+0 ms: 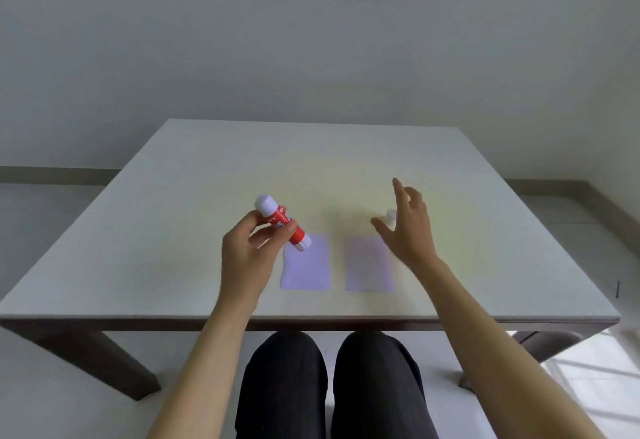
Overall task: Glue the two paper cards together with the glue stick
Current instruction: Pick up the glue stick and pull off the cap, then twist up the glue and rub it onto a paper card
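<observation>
Two pale lilac paper cards lie side by side near the table's front edge, the left card [306, 263] and the right card [367, 265], a small gap between them. My left hand [247, 255] holds a red glue stick [282, 222] tilted, its lower white end over the left card's top corner. My right hand [407, 227] hovers with fingers spread above the right card's far right corner. A small white cap-like piece [390, 217] sits just behind its fingers; I cannot tell whether the hand touches it.
The cards rest on a white square table [207, 179] with dark legs. My knees in dark trousers show under the front edge. A grey wall stands behind the table and pale floor surrounds it.
</observation>
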`<state>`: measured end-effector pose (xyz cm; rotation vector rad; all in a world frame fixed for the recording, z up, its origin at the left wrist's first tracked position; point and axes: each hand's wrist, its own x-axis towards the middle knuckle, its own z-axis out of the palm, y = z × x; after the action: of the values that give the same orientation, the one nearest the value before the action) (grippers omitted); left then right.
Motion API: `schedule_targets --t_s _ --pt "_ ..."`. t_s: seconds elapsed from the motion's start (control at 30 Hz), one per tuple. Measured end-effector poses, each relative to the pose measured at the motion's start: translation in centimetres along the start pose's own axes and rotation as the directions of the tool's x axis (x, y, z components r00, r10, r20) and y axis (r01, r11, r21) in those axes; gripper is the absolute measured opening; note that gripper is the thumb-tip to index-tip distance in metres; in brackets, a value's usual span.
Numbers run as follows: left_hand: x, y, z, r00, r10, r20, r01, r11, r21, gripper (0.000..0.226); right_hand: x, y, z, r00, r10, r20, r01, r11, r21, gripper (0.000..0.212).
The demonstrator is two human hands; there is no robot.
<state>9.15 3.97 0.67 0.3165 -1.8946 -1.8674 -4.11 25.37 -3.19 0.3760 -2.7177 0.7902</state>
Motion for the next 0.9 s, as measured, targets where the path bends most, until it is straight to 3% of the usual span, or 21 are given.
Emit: schedule_targets --t_s 0.03,0.07,0.13,0.17,0.2,0.23,0.3,0.47,0.53,0.6,0.73,0.8,0.87,0.9 --pt "-0.1 0.0 0.6 0.999 -0.017 -0.038 0.015 0.998 -0.062 0.010 -1.4 -1.9 -0.2 0.999 -0.023 -0.026 0.028 0.979 0.204 0.072" --pt "-0.2 0.1 1.4 0.996 -0.042 -0.079 0.032 0.991 -0.127 0.006 -3.2 -4.0 -0.3 0.999 -0.036 0.006 0.029 0.879 0.476 0.066" --pt "-0.5 0.3 3.0 0.984 -0.106 -0.143 0.067 0.965 -0.252 0.005 -7.2 -8.0 0.1 0.983 -0.097 0.154 -0.087 0.496 0.864 0.055" --pt "-0.7 0.3 3.5 0.979 -0.132 -0.158 0.080 0.951 -0.299 0.010 -8.6 -9.3 0.4 0.978 -0.099 0.185 -0.144 0.324 0.935 0.049" --pt "-1.0 0.3 3.9 0.975 -0.152 -0.163 0.091 0.939 -0.332 0.014 -9.3 -10.0 0.5 0.980 -0.058 0.188 -0.171 0.227 0.959 0.042" --pt "-1.2 0.2 4.2 0.972 -0.166 -0.164 0.100 0.932 -0.350 0.016 -9.5 -10.4 0.4 0.984 0.008 0.178 -0.176 0.193 0.965 0.036" --pt "-1.8 0.1 4.5 0.969 -0.188 -0.158 0.122 0.927 -0.354 0.015 -8.9 -10.5 0.0 0.984 0.101 0.148 -0.169 0.253 0.953 0.025" --pt "-3.1 0.7 5.9 0.973 -0.222 -0.068 0.179 0.905 -0.386 0.005 -8.6 -10.0 -0.3 0.999 0.046 0.008 -0.032 0.562 0.827 0.021" --pt "-2.9 1.1 6.0 0.981 -0.180 -0.071 0.143 0.921 -0.362 0.007 -8.5 -9.5 -0.9 0.999 0.043 -0.005 -0.021 0.599 0.800 0.021" --pt "-2.7 1.4 5.9 0.982 -0.173 -0.081 0.136 0.929 -0.344 0.007 -8.3 -8.8 -1.7 1.000 0.022 -0.005 -0.009 0.592 0.806 0.029" --pt "-2.5 1.1 5.9 0.977 -0.190 -0.094 0.151 0.936 -0.317 0.007 -7.7 -8.6 -2.6 0.999 -0.036 0.007 0.016 0.593 0.805 0.009" --pt "-2.5 0.9 5.8 0.981 -0.177 -0.077 0.145 0.940 -0.308 0.005 -7.7 -9.0 -1.8 0.988 0.072 0.135 -0.153 0.534 0.831 0.036" --pt "-2.6 1.1 5.8 0.992 -0.120 -0.043 0.103 0.952 -0.287 0.006 -7.5 -9.6 -1.6 0.894 0.194 0.404 -0.447 0.331 0.831 0.052" --pt "-2.7 1.1 5.7 0.994 -0.107 -0.037 0.093 0.957 -0.274 0.008 -7.4 -9.6 -1.8 0.852 0.197 0.485 -0.522 0.266 0.810 0.054"
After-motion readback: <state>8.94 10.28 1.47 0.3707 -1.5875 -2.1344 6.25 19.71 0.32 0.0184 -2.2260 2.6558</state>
